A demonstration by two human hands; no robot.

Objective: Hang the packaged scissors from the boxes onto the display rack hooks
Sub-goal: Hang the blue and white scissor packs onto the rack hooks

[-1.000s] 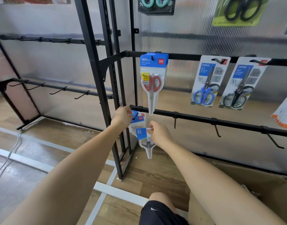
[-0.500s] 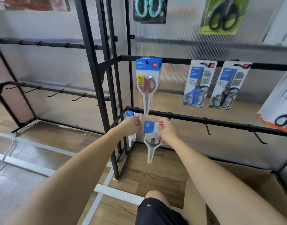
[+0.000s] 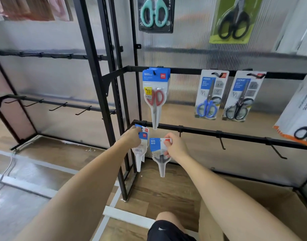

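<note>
1. My right hand (image 3: 177,146) pinches one blue-topped scissors pack (image 3: 159,153) by its upper edge, just below the lower rail (image 3: 236,136), not on a hook.
2. My left hand (image 3: 132,139) grips the packs (image 3: 140,153) hanging at the rail's left end; I can make out at least two there.
3. On the middle rail I count three hanging spots: a stack of red-handled packs (image 3: 155,94), one blue-handled pack (image 3: 210,94) and one black-handled pack (image 3: 241,96).
4. Three bare hooks (image 3: 222,142) show on the lower rail.
5. One cardboard box (image 3: 253,197) sits below on the right.
</note>
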